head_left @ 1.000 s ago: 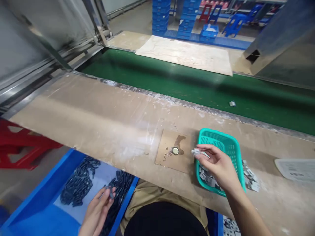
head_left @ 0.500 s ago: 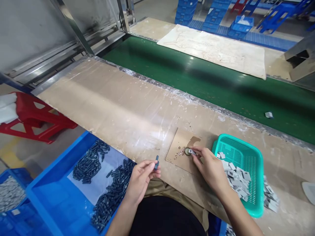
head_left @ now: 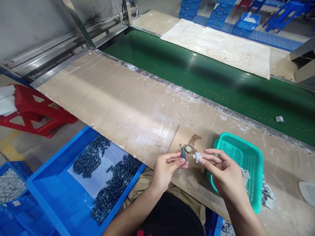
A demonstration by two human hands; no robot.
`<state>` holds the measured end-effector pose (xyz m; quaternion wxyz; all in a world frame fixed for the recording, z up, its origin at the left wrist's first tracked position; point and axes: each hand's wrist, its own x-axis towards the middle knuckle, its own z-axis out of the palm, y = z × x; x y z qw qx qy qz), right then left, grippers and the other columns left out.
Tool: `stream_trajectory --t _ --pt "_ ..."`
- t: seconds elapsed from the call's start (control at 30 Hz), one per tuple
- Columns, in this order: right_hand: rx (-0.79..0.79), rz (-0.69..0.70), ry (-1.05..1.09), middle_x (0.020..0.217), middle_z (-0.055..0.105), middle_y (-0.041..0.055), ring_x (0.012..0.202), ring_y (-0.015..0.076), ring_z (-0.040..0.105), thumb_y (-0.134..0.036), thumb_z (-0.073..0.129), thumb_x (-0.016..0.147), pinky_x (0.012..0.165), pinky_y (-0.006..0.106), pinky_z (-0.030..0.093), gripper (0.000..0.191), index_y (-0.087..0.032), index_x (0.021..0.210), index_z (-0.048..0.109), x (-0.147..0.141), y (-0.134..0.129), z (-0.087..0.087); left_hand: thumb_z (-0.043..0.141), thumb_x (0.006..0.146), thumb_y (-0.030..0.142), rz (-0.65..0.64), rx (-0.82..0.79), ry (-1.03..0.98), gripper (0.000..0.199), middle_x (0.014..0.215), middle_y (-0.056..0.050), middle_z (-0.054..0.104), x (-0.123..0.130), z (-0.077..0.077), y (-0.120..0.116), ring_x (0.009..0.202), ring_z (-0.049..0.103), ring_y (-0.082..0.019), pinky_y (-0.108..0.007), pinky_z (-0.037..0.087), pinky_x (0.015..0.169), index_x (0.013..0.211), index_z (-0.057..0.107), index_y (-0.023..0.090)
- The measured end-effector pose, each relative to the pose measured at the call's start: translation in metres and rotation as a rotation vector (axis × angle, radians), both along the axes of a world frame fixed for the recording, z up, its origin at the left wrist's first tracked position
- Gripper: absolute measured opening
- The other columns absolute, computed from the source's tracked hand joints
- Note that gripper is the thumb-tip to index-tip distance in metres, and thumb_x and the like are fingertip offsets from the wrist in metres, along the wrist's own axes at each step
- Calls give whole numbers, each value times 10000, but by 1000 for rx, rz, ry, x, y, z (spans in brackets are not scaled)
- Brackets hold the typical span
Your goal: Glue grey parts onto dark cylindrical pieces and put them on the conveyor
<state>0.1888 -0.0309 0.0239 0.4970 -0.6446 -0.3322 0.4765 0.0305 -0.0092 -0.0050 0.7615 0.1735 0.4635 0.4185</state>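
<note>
Between the thumb and fingers of my left hand (head_left: 169,167) a dark blue-grey peg (head_left: 183,154) is held upright. My right hand (head_left: 225,170) pinches a small light grey block (head_left: 198,157) a short way to the right of the peg; the two parts are apart. Just behind them, a small round cap with pale contents (head_left: 188,149) lies on a cardboard piece (head_left: 180,136) with wet stains. Under my right hand is the green basket (head_left: 258,164) of grey blocks, partly hidden by it.
At the lower left a blue bin (head_left: 51,200) holds piles of dark pegs (head_left: 110,193). A green conveyor belt (head_left: 157,55) runs behind the worktable (head_left: 110,98), with one grey piece (head_left: 279,119) on it. A red stool (head_left: 36,111) stands left.
My left hand has moved right with the peg, up near the cardboard. My right hand has drawn the grey block away from the cap, slightly right and nearer to me. The view has shifted slightly.
</note>
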Motion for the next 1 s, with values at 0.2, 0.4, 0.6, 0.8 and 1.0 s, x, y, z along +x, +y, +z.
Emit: stream_trajectory --t 0.2,0.4,0.6,0.8,1.0 --pt "-19 -48 61 846 731 54 816 210 699 -232 819 611 694 271 576 339 -211 876 608 -9 -9 5 794 601 314 -41 60 -18 350 837 -104 749 6 10 -3 669 698 -193 -354 589 716 881 743 109" --pt "-3 31 45 853 730 42 812 194 698 -229 805 634 719 267 577 292 -217 857 617 -10 -10 9 746 667 303 -154 227 38 243 876 -77 752 2 22 -2 690 702 -195 -330 598 706 849 752 143" --pt "-27 70 10 865 725 68 794 211 698 -272 794 651 703 296 583 306 -198 898 629 -10 -7 9 727 689 297 -239 321 126 233 856 -75 754 -7 20 3 714 709 -208 -319 592 704 871 750 153" --pt "-11 134 -84 861 727 77 797 220 697 -319 786 642 748 339 574 324 -186 900 642 -7 9 2 705 708 310 -252 337 206 327 948 -105 740 -3 12 14 815 703 -236 -361 558 794 994 718 152" --pt "146 -181 -673 833 712 94 745 249 691 -281 702 652 687 396 570 300 -144 905 614 98 100 -8 626 767 386 179 356 629 360 968 -95 730 -53 8 25 821 687 -198 -313 532 815 1040 690 160"
